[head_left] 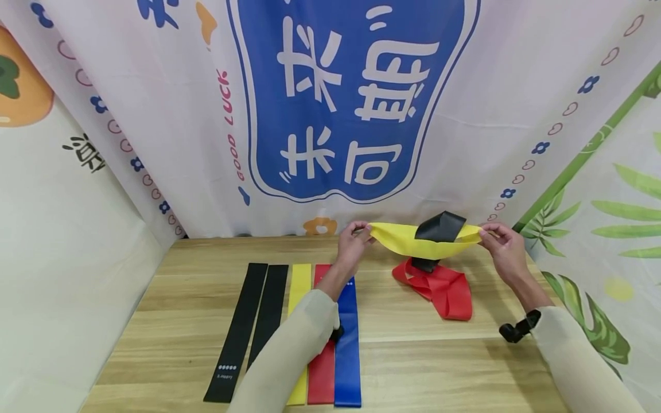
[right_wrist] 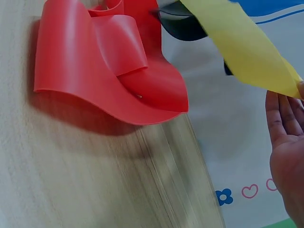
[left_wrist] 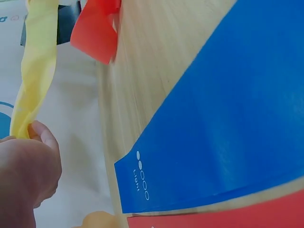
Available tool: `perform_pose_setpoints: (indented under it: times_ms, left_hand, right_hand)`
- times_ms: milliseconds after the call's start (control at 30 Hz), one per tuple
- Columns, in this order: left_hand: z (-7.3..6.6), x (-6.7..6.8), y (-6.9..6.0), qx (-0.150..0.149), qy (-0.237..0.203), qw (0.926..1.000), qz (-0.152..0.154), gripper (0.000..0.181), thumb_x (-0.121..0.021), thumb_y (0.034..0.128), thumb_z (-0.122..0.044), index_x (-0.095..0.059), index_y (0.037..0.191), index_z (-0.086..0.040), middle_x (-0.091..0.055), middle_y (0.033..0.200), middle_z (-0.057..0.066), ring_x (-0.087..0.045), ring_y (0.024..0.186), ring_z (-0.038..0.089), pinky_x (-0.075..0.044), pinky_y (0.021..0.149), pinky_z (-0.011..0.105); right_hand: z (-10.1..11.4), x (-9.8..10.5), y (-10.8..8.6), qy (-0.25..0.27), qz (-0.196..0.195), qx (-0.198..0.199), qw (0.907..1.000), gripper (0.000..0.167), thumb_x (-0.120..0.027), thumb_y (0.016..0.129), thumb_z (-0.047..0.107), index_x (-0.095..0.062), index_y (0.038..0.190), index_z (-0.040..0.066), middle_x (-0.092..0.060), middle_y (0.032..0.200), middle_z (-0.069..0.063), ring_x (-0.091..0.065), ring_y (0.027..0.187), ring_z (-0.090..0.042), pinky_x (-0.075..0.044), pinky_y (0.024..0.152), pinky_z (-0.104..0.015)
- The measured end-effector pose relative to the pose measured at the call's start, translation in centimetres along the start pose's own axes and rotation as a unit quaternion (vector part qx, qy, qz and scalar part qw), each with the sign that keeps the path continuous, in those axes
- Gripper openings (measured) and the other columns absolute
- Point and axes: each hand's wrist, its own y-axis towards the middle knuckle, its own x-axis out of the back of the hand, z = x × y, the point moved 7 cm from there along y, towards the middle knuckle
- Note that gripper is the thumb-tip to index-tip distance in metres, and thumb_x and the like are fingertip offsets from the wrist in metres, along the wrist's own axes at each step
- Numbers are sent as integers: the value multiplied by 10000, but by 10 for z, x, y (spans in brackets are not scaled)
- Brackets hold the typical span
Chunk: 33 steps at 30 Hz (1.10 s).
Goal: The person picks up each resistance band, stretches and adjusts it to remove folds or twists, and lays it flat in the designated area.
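A yellow resistance band loop (head_left: pixel 403 244) hangs in the air between both hands. My left hand (head_left: pixel 353 246) pinches its left end, and my right hand (head_left: pixel 506 252) holds the other end between thumb and fingers. A black resistance band (head_left: pixel 441 225) lies across the yellow loop; part of it shows below, and whether the two are linked I cannot tell. Beneath them a crumpled red resistance band (head_left: pixel 451 295) rests on the table; it is large in the right wrist view. The left wrist view shows the yellow band (left_wrist: pixel 38 71) running up from the pinching fingers.
Flat bands lie side by side on the wooden table (head_left: pixel 413 367): two black (head_left: pixel 234 338), one yellow (head_left: pixel 299 292), one red (head_left: pixel 321 381), and a blue one (head_left: pixel 348 350) marked "Light" under the left forearm's right side. A printed curtain (head_left: pixel 196 143) hangs behind the back edge.
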Motion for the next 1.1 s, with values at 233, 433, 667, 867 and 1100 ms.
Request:
perform_pose_setpoints:
  times_ms: [233,433,667,867,1100]
  left_hand:
    - [0,0,1,152,-586,9981,115,86,-620,1074,-94,-639,1114,-20,-599,1104,94,-670,1033,233,-609,967,392]
    - [1,-1,1,158,-910,9951,356,82,-580,1091,-80,-607,1135,-16,-619,1119,89,-688,1036,220,-610,960,380]
    - [3,-2,2,232,-1144,9924,399,50,-562,1099,-95,-593,1132,-74,-615,1155,88,-676,1029,211,-607,909,322]
    - [5,-4,0,411,-1279,9901,419,54,-548,1107,-102,-584,1145,-85,-613,1168,78,-671,1016,198,-604,870,292]
    - [9,-4,1,584,-1228,9903,294,51,-551,1104,-92,-581,1144,-84,-620,1109,53,-648,941,171,-555,832,308]
  right_hand:
    - [-6,-2,-1,709,28,-39,9975,45,-642,1010,-72,-666,1046,-83,-770,992,-39,-757,886,-109,-624,802,-233]
    - [-11,-5,-1,1712,92,-167,9851,119,-562,1032,-110,-668,1046,-58,-745,932,-90,-758,882,-161,-632,799,-261]
    - [-4,-10,1,2571,362,-12,9657,194,-458,1062,-128,-638,1072,-58,-740,984,-134,-758,960,-211,-625,879,-304]
    - [-3,-11,3,2571,399,-177,9654,191,-472,1064,-117,-649,1062,-47,-733,953,-124,-758,962,-208,-627,875,-311]
    - [-8,-10,1,2444,349,-251,9687,170,-505,1036,-156,-656,1046,-78,-729,911,-139,-777,926,-229,-641,831,-329]
